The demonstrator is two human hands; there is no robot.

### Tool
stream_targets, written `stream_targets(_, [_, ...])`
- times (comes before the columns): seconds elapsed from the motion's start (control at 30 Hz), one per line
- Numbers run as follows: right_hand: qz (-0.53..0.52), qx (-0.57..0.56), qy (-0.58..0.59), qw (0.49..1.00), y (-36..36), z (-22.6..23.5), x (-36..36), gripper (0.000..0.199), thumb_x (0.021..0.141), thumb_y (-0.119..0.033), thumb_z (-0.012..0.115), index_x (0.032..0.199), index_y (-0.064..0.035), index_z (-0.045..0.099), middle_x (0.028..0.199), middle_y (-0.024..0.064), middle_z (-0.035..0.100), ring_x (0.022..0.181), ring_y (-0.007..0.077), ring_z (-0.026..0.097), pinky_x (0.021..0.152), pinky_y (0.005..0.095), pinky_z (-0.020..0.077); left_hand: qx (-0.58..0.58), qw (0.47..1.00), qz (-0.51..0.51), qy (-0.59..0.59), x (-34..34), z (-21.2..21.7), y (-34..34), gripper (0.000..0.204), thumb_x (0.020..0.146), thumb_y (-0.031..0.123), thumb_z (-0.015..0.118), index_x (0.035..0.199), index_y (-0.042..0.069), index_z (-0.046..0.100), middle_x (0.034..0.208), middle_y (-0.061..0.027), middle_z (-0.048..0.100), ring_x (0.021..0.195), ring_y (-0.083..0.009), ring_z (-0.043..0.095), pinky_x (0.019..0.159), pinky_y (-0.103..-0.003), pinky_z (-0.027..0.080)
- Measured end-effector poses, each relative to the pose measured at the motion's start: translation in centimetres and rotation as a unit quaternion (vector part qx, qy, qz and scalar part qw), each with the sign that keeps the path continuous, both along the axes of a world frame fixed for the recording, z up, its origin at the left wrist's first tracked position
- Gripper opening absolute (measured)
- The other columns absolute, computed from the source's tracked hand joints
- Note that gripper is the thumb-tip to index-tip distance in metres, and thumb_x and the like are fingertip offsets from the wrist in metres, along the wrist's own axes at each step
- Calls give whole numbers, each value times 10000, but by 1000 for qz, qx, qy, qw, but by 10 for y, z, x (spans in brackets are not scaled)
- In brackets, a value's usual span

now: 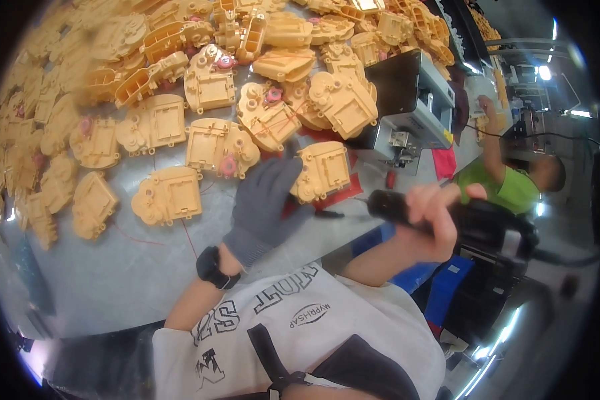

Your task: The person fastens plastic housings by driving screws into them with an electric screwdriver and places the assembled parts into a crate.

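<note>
My left hand (267, 203), in a grey glove, is at the left edge of a tan plastic housing (322, 172) and grips it. Some of the fingers are hidden behind the part. My right hand (433, 217), bare, is wrapped round a black power screwdriver (388, 207). Its thin bit points left toward the housing, with a gap between them. Under and beside the housing lies a red piece (347, 190), mostly covered. A small dark rod-shaped thing (329, 214) lies on the table just below the housing.
Similar tan housings (168, 195) cover the grey table (140, 267) on the left and pile up at the back. A black-and-silver machine (413, 107) stands right of my left hand. Blue bins (450, 287) sit at lower right. A person in green (507, 187) works farther right.
</note>
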State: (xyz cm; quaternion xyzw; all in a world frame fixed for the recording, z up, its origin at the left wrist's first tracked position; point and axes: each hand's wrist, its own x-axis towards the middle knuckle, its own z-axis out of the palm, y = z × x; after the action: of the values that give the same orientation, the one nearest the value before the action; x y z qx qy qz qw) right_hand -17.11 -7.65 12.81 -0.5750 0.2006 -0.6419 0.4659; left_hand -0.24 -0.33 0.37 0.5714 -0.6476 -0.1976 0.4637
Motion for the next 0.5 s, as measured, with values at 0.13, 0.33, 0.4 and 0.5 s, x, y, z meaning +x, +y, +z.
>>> stream_targets(0.13, [27, -28, -3, 999, -7, -1, 44, 503, 706, 33, 505, 1175, -26, 333, 632, 83, 482, 468, 185, 465, 491, 334, 422, -8, 1000, 13, 8, 3, -4, 2, 748, 637, 214, 745, 1259, 14, 380, 1181, -169, 500, 1045, -363, 488, 872, -427, 411])
stream_targets(0.33, [-10, 21, 70, 997, -17, -2, 74, 465, 699, -1, 477, 1148, -41, 366, 637, 85, 466, 504, 188, 465, 581, 332, 407, -5, 999, 15, 28, 1, -4, 2, 756, 635, 206, 745, 1272, 34, 376, 1155, -171, 511, 1040, -363, 496, 864, -424, 418])
stream_targets(0.4, [-16, 37, 76, 996, -16, -2, 80, 458, 702, -1, 479, 1144, -42, 366, 628, 84, 465, 503, 185, 465, 574, 331, 408, -3, 999, 11, 40, 2, -5, 4, 765, 634, 208, 747, 1280, 41, 372, 1139, -174, 515, 1040, -362, 497, 862, -421, 421])
stream_targets(0.5, [-13, 35, 76, 996, -18, -4, 86, 443, 704, 0, 476, 1132, -42, 369, 621, 83, 463, 500, 184, 464, 560, 324, 406, 2, 999, 12, 43, 4, -3, 5, 758, 636, 209, 747, 1276, 42, 376, 1129, -179, 516, 1038, -366, 496, 857, -423, 421])
